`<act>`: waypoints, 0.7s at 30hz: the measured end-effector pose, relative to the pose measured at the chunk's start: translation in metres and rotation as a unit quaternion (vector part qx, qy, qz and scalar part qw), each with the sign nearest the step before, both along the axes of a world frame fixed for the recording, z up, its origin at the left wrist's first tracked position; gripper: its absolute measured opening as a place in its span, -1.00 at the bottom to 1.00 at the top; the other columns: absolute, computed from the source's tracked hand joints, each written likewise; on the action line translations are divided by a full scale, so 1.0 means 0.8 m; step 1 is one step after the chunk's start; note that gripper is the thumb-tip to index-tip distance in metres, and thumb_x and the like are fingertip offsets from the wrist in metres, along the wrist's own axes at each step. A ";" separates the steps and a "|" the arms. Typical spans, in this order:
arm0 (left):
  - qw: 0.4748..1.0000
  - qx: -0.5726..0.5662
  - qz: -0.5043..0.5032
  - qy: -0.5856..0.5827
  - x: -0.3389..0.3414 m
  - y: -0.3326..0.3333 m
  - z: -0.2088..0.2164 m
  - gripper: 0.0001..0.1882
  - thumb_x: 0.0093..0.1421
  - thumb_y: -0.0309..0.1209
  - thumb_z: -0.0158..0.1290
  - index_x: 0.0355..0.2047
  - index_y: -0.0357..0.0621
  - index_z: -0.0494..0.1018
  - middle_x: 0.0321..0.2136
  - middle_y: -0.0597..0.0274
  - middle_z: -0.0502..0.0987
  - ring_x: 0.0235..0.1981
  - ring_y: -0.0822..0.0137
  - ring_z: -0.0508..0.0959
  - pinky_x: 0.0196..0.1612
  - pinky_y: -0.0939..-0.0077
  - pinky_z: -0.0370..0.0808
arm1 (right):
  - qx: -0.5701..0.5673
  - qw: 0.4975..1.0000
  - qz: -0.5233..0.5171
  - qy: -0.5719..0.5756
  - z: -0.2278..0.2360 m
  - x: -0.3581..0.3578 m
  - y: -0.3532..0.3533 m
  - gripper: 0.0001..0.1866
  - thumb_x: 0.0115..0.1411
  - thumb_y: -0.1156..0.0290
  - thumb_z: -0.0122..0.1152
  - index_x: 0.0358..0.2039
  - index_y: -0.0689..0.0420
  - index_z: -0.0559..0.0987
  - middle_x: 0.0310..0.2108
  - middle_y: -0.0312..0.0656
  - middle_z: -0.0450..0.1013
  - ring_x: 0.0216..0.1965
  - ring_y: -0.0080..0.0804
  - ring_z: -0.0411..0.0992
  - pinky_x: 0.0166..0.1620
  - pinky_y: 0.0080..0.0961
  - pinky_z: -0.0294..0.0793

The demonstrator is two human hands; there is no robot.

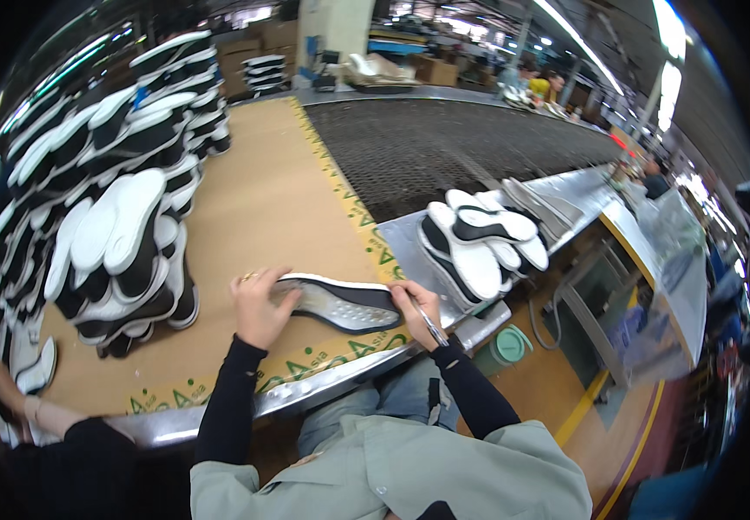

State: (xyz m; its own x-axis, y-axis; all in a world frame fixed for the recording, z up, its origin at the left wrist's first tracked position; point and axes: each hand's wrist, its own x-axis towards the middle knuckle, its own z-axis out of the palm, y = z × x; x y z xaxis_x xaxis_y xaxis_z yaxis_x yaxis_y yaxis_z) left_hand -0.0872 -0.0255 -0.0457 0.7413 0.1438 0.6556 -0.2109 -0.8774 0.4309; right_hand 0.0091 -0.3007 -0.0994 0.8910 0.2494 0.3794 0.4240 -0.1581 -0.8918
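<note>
A black and white shoe sole (340, 303) is held level just over the cardboard-covered table edge, its pale inner side with rows of small round marks facing up. My left hand (260, 305) grips its left end, thumb apart from the fingers. At the other end, my right hand (418, 314) pinches the sole while a slim silver pen-like tool (432, 326) lies across that hand. Stacked soles (115, 234) stand to the left of my left hand. A smaller pile of soles (476, 238) lies beyond my right hand on the metal ledge.
A dark mesh conveyor belt (444, 139) runs past the table (262, 191). On the left, a co-worker's hand (11, 390) reaches toward more soles. A green-lidded tub (510, 345) stands below at the right, near a metal frame (591, 303).
</note>
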 end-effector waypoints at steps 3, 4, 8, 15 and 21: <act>0.998 0.020 0.029 -0.049 0.004 -0.011 -0.005 -0.61 -0.05 -0.18 0.32 -0.23 -0.07 0.57 -0.33 0.21 0.60 -0.23 0.16 0.56 -0.01 0.27 0.24 | -0.013 0.999 0.002 -0.050 0.007 -0.002 0.002 -0.79 0.24 0.39 0.18 -0.26 0.28 0.62 -0.41 -0.06 0.58 -0.38 -0.39 0.52 -0.27 -0.50 0.44; 0.999 0.010 0.024 -0.044 0.002 -0.013 -0.002 -0.61 -0.05 -0.18 0.32 -0.23 -0.06 0.57 -0.34 0.22 0.60 -0.23 0.17 0.55 -0.01 0.28 0.23 | -0.012 0.999 0.006 -0.041 0.007 -0.003 0.002 -0.80 0.24 0.39 0.18 -0.26 0.28 0.62 -0.41 -0.06 0.58 -0.36 -0.38 0.52 -0.25 -0.49 0.44; 0.999 -0.034 -0.007 -0.011 0.003 -0.009 0.002 -0.58 -0.09 -0.10 0.35 -0.27 -0.02 0.57 -0.40 0.30 0.57 -0.28 0.24 0.52 0.01 0.21 0.22 | -0.024 0.999 0.027 0.008 0.004 -0.002 -0.005 -0.82 0.20 0.39 0.19 -0.33 0.25 0.65 -0.40 -0.08 0.58 -0.32 -0.27 0.50 -0.17 -0.42 0.39; 0.999 -0.023 -0.040 0.010 0.011 0.019 0.008 -0.65 -0.15 -0.14 0.39 -0.38 0.00 0.60 -0.56 0.39 0.51 -0.39 0.35 0.47 -0.05 0.34 0.14 | -0.087 0.983 0.075 -0.140 0.020 -0.016 -0.006 -0.91 0.10 0.47 0.26 -0.41 0.20 0.66 -0.45 -0.16 0.57 -0.34 -0.24 0.49 -0.18 -0.40 0.37; 0.993 0.027 -0.082 0.078 0.029 0.037 0.022 -0.60 -0.11 -0.15 0.37 -0.25 0.04 0.61 -0.46 0.35 0.52 -0.29 0.30 0.47 -0.02 0.30 0.14 | -0.084 0.984 0.076 -0.139 0.019 -0.014 -0.001 -0.90 0.08 0.55 0.24 -0.36 0.23 0.64 -0.43 -0.17 0.58 -0.34 -0.23 0.51 -0.18 -0.40 0.39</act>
State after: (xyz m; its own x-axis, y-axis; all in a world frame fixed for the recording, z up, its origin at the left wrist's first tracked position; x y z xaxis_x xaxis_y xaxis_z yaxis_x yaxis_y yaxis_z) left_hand -0.0639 0.0043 -0.0280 0.8453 -0.0200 0.5339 -0.2872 -0.8596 0.4225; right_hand -0.0024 -0.3017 -0.0844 0.7060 0.4509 0.5461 0.6783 -0.2087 -0.7045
